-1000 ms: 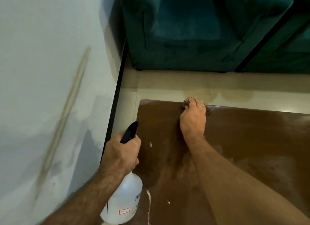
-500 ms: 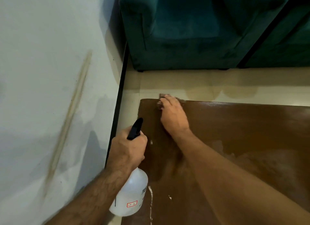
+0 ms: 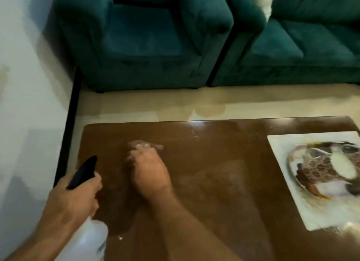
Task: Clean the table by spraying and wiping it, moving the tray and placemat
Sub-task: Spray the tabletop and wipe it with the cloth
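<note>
My right hand (image 3: 149, 173) presses a small brownish cloth (image 3: 145, 144) onto the glossy brown table (image 3: 214, 163), near its far left part; the fingers are curled over the cloth. My left hand (image 3: 78, 198) grips a white spray bottle (image 3: 89, 241) with a black trigger head (image 3: 83, 172) at the table's left edge. A white placemat (image 3: 292, 192) printed with a picture of cups lies on the table's right side. Wet streaks and droplets show on the tabletop. No tray is in view.
A white wall (image 3: 29, 105) with a black skirting strip runs close along the table's left side. A teal armchair (image 3: 140, 36) and a teal sofa (image 3: 302, 42) stand beyond a strip of beige floor (image 3: 175, 105).
My right hand has slid the cloth leftward along the far edge, then back toward me away from the edge. The view has swung right and up, bringing the placemat into sight.
</note>
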